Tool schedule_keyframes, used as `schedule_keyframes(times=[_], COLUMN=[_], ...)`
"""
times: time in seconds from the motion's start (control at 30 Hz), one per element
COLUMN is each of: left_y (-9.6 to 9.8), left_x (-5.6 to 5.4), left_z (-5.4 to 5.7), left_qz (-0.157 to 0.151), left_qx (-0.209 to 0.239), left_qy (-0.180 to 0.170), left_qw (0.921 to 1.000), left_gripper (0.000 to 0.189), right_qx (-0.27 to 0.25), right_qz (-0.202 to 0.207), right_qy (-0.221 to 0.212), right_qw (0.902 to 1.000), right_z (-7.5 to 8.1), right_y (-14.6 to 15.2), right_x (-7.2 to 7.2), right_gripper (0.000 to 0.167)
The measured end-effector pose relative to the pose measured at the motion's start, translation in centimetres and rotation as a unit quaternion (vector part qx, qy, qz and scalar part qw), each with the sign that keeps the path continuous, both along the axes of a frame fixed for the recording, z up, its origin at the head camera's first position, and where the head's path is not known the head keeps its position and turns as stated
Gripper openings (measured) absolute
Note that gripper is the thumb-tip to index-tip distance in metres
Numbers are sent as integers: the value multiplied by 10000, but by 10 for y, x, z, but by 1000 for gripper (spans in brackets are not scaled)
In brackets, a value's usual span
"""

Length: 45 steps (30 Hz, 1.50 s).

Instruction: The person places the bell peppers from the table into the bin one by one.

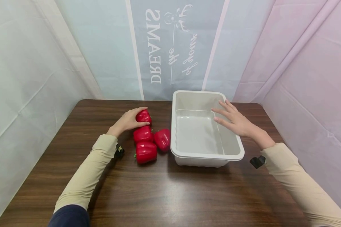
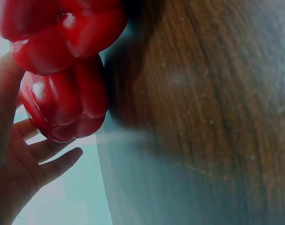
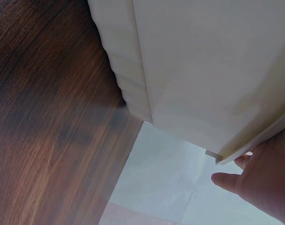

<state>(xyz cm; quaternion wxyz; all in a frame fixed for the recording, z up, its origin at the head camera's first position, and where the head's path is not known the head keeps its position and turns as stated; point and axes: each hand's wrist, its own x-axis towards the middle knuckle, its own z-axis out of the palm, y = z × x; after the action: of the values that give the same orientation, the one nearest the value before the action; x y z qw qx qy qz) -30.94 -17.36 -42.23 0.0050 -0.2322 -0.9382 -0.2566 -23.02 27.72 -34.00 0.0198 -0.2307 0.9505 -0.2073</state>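
Observation:
In the head view my left hand (image 1: 128, 120) reaches round the farthest of several red bell peppers, its fingers on the far side and the thumb on the near side. That bell pepper (image 1: 143, 116) rests at the far end of the cluster. The left wrist view shows spread, fairly straight fingers (image 2: 55, 165) beside the farther pepper (image 2: 65, 101), and a nearer pepper (image 2: 67, 35) overlapping it. My right hand (image 1: 235, 121), fingers spread and holding nothing, hovers by the right rim of a white plastic tub (image 1: 207, 156). The tub's outer wall (image 3: 203, 61) fills much of the right wrist view.
More bell peppers lie close together left of the tub: a middle one (image 1: 143, 135), a near one (image 1: 146, 152) and one beside the tub wall (image 1: 162, 139). All stand on a dark wooden table (image 1: 147, 195). A printed curtain (image 1: 116, 56) hangs behind its far edge.

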Motion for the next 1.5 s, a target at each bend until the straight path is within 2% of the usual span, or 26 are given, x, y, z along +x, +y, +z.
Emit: schedule_keyframes(times=[0.17, 0.33, 0.77, 1.0, 1.5], left_y=[0, 1, 5, 8, 19], left_x=[0, 0, 0, 1, 7], left_z=[2, 8, 19, 19, 32], left_qz=[-3, 118, 128, 55, -18], left_qx=[-2, 164, 311, 224, 325], left_qy=[40, 61, 124, 281, 380], left_qw=[10000, 9998, 9994, 9993, 9987], left_gripper=[78, 75, 76, 76, 77], right_qx=[12, 19, 58, 1, -93], right_qz=[2, 36, -35, -35, -42], right_qy=[-6, -11, -88, -80, -88], right_qw=[10000, 10000, 9999, 10000, 9999], right_z=[-1, -2, 0, -1, -1], right_y=[1, 1, 1, 0, 1], right_x=[-1, -3, -4, -5, -4], right_gripper=[53, 54, 54, 54, 54])
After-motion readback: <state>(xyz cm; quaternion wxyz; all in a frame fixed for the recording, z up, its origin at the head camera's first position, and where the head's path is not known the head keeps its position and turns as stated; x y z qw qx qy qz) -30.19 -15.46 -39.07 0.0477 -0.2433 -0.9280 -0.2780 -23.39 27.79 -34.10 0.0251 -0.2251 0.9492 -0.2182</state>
